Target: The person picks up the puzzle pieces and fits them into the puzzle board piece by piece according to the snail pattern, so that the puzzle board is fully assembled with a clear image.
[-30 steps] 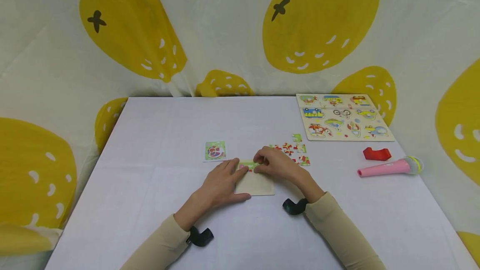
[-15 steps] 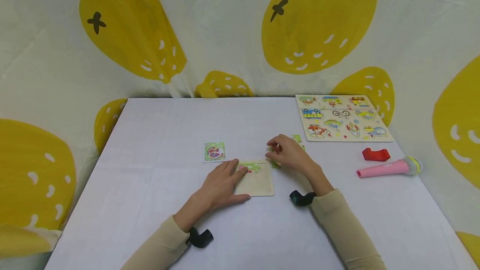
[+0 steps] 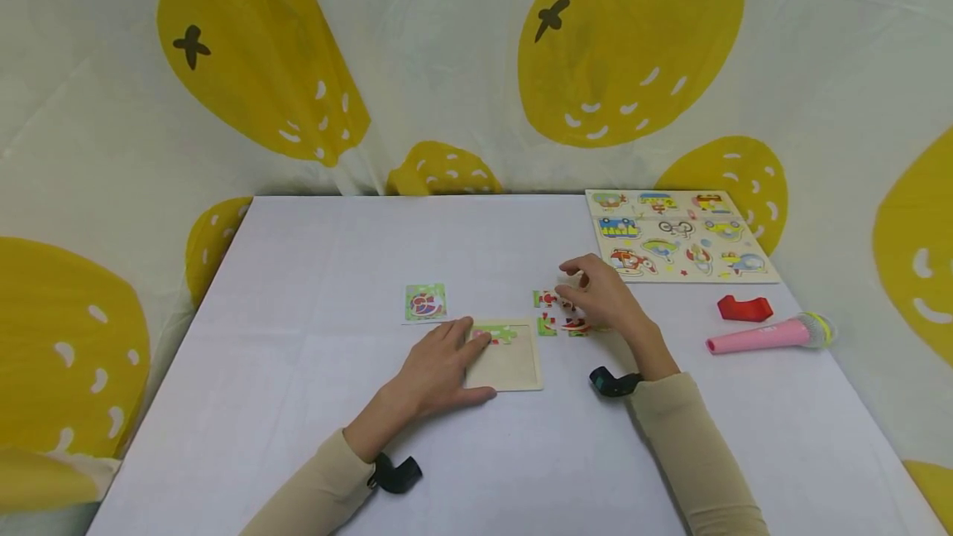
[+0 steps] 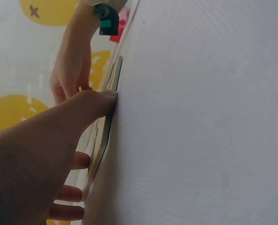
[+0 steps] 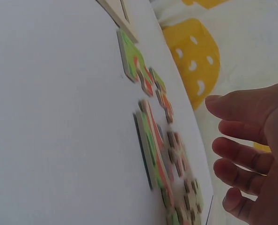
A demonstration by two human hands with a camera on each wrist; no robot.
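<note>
Now the left hand, fingers outstretched, rests on the puzzle tray, mostly unfilled; beyond its right edge, the right hand has shifted outward over loose pieces, fingers parted, empty, apparently choosing one.

Right wrist view. Jigsaw pieces, coloured green, red and white, lie in a loose, slanting band on a white tabletop; those at the band's lower end appear blurred. Above the pieces, a corner of a pale wooden frame lies close to the uppermost green piece. Right of the pieces, the right hand hangs, fingers loosely bent; behind them, a pale cloth bears yellow shapes.
</note>
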